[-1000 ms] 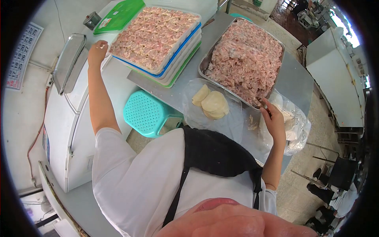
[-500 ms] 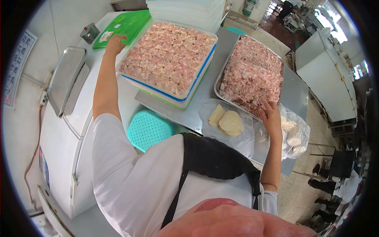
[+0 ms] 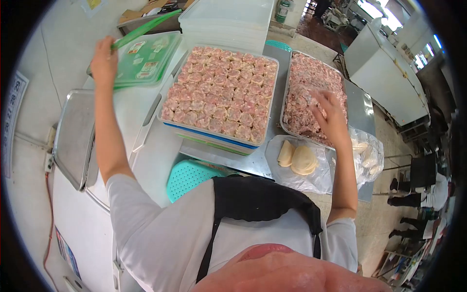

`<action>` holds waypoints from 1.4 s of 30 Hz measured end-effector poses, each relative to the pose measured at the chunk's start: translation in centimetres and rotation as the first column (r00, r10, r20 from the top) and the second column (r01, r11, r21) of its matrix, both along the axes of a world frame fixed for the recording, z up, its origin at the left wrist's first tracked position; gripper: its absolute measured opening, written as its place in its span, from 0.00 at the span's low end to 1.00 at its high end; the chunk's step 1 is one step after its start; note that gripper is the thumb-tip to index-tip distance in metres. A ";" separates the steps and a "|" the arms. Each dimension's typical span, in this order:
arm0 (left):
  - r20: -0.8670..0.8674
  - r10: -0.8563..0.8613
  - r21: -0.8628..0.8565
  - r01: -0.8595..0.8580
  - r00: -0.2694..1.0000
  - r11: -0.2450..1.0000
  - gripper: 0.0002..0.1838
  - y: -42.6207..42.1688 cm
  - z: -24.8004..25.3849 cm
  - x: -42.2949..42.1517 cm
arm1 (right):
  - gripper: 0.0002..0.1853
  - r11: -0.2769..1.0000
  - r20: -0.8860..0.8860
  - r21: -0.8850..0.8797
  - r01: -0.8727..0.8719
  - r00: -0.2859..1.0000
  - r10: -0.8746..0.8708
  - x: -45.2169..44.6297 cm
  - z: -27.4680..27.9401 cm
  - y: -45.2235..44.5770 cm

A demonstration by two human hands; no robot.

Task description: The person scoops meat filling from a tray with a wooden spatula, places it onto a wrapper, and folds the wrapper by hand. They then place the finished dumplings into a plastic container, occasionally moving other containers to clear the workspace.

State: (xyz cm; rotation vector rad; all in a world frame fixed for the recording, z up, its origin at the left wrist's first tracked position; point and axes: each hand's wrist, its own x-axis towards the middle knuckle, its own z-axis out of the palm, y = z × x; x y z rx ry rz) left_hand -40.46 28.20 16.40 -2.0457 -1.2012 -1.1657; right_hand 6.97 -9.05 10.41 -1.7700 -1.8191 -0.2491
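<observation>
My left hand (image 3: pixel 104 62) grips one edge of a green plastic lid (image 3: pixel 148 30), tilted up and seen nearly edge-on. Below it, more green lids (image 3: pixel 158 56) with stickers lie on the white surface. My right hand (image 3: pixel 332 119) hovers over or touches the ground meat (image 3: pixel 311 73), fingers apart; contact is unclear. A metal tray (image 3: pixel 284 95) holds that meat. Between my hands, rows of open-topped filled dumplings (image 3: pixel 219 92) fill a shallow plastic container (image 3: pixel 214 139) at the top of a stack. Round dough wrappers (image 3: pixel 304 160) lie on a clear plastic sheet (image 3: pixel 287 176) near me.
Stacked clear containers (image 3: pixel 226 27) stand behind the dumplings. A plastic bag (image 3: pixel 365 155) with pale pieces inside sits right of the meat. Metal trays (image 3: pixel 73 138) lean at far left. A turquoise stool (image 3: pixel 192 179) is below the table edge. People's legs (image 3: pixel 406 200) show at far right.
My left hand has moved left and raised one edge of the green lid, uncovering other lids. My right hand has shifted from the tray's near edge farther over the meat.
</observation>
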 end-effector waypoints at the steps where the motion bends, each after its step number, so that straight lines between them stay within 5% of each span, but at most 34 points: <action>1: 0.020 -0.082 0.069 0.080 0.996 0.994 0.14 -2.2 2.0 -0.1 | 0.22 0.998 -0.005 0.065 -0.016 1.000 0.016 -1.0 1.4 1.2; 6: 0.076 -0.401 0.117 0.391 0.913 0.913 0.06 -12.5 6.9 -0.9 | 0.31 0.882 0.258 0.460 -0.098 0.966 -0.027 -7.2 8.0 5.6; 9: -0.052 -0.461 0.184 0.463 0.886 0.867 0.06 -16.8 6.7 -0.1 | 0.33 0.842 0.443 0.513 -0.167 0.892 -0.093 -10.4 10.2 5.7; 11: -0.061 -0.718 0.140 0.718 0.694 0.682 0.09 -17.1 4.1 0.8 | 0.30 0.852 0.557 0.461 -0.248 0.828 -0.060 -11.3 9.9 5.7; 13: -0.061 -0.744 -0.008 0.745 0.665 0.667 0.09 -17.7 2.4 2.9 | 0.27 0.860 0.660 0.398 -0.321 0.751 -0.026 -11.5 8.7 5.5; 15: 0.436 -0.735 -0.253 0.854 0.519 0.454 0.09 -15.6 -1.2 4.2 | 0.27 0.930 0.657 0.077 -0.359 0.720 0.223 -11.6 5.3 4.8; 16: 0.435 -0.739 -0.252 0.858 0.514 0.449 0.09 -14.5 -2.3 4.6 | 0.27 0.935 0.597 0.007 -0.355 0.752 0.281 -12.0 3.4 4.4; 18: 0.809 -0.324 -0.477 0.870 0.491 0.128 0.15 -12.1 -4.2 5.5 | 0.26 0.934 0.534 -0.063 -0.351 0.779 0.328 -12.9 1.1 3.9; 22: 0.776 -0.115 -0.600 0.782 0.620 0.165 0.20 -8.2 -8.4 8.3 | 0.23 0.950 0.524 -0.053 -0.308 0.801 0.289 -14.7 -0.2 5.3; 24: 0.328 -0.435 -0.686 0.528 0.838 0.500 0.19 -6.0 -9.1 8.3 | 0.23 0.951 0.481 -0.046 -0.306 0.828 0.289 -15.3 0.1 6.3; 26: 0.251 -0.447 -0.692 0.482 0.859 0.537 0.17 -5.7 -8.9 8.8 | 0.26 0.852 0.245 -0.398 -0.340 0.856 0.456 -14.8 1.6 7.8; 27: 0.173 -0.446 -0.694 0.430 0.878 0.577 0.16 -5.7 -8.9 8.9 | 0.26 0.902 0.295 -0.289 -0.320 0.867 0.402 -13.5 1.0 9.3; 32: 0.168 -0.464 -0.672 0.445 0.870 0.592 0.14 -5.9 -9.7 7.2 | 0.26 0.995 0.398 -0.056 0.085 0.915 -0.056 -3.9 -2.1 18.7; 35: 0.170 -0.429 -0.724 0.408 0.887 0.556 0.14 -7.5 -9.4 6.8 | 0.26 0.994 0.165 -0.090 0.066 0.985 -0.050 -1.1 -5.7 21.5; 40: 0.222 -0.505 -0.692 0.500 0.834 0.521 0.15 -7.4 -9.7 5.9 | 0.27 0.970 0.232 -0.190 0.153 0.967 -0.107 -2.7 -4.6 19.3; 42: 0.217 -0.423 -0.842 0.388 0.880 0.374 0.16 -7.9 -7.7 6.4 | 0.29 0.979 0.159 -0.157 0.127 0.982 -0.102 -2.0 -4.7 20.0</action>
